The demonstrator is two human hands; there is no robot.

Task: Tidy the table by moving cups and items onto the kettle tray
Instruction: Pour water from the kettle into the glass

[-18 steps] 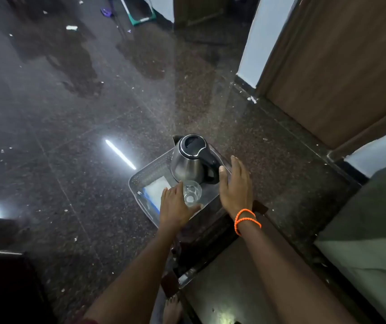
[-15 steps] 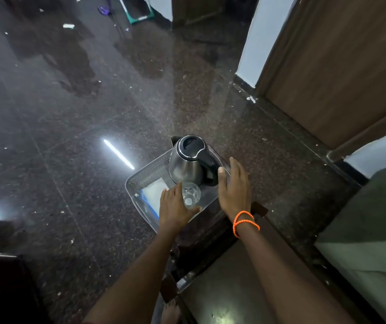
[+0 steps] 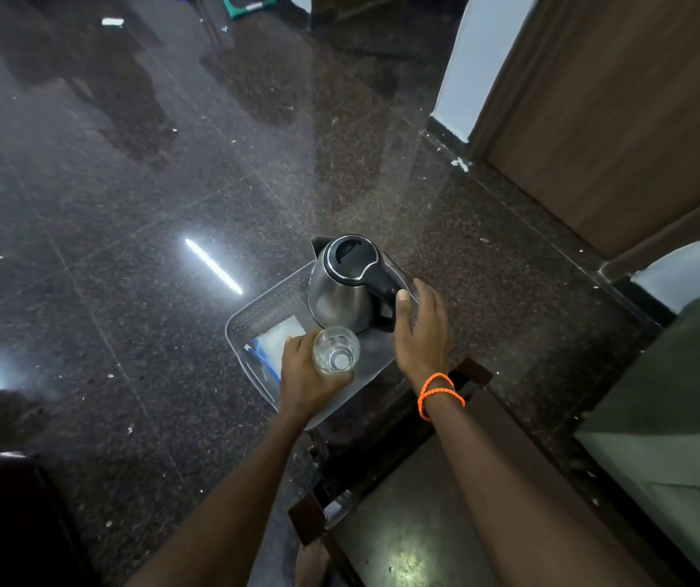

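A grey plastic tray (image 3: 255, 315) rests on the far end of a dark wooden table (image 3: 403, 540). On it stands a steel kettle (image 3: 340, 298) with a black lid and handle. My left hand (image 3: 310, 374) is wrapped around a clear drinking glass (image 3: 335, 349), upright over the tray's near part, just in front of the kettle. My right hand (image 3: 422, 328), with orange bands at the wrist, has its fingers apart at the tray's right edge beside the kettle's handle; whether it grips the edge is hidden. A white packet with blue trim (image 3: 274, 341) lies in the tray's left part.
The polished dark stone floor (image 3: 128, 205) spreads out beyond and left of the table, with bits of litter on it. A wooden door (image 3: 619, 112) is at the right, grey upholstery (image 3: 679, 396) at the right edge. A bare foot (image 3: 312, 565) shows below the table.
My left hand has closed round the glass and brought it slightly nearer and higher in front of the kettle. My right hand stays at the tray's right edge.
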